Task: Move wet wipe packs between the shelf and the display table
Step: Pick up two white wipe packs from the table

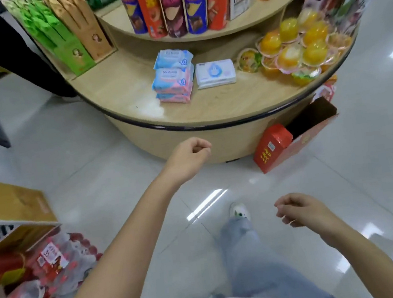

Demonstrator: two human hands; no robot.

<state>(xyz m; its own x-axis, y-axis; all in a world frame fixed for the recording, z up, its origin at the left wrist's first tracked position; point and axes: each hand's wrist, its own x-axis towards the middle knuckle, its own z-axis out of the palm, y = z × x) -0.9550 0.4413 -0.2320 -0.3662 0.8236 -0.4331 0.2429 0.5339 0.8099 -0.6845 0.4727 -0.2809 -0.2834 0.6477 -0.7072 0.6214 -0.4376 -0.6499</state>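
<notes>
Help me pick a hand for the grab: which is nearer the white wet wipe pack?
Left. The left hand hovers before the display table's rim, below the white wet wipe pack; the right hand sits farther back.

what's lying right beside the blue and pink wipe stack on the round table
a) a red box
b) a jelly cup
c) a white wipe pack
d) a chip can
C: a white wipe pack lies flat beside the blue and pink stack on the lower tier of the round table, while the chip cans stand on the tier above and the red box sits on the floor.
</notes>
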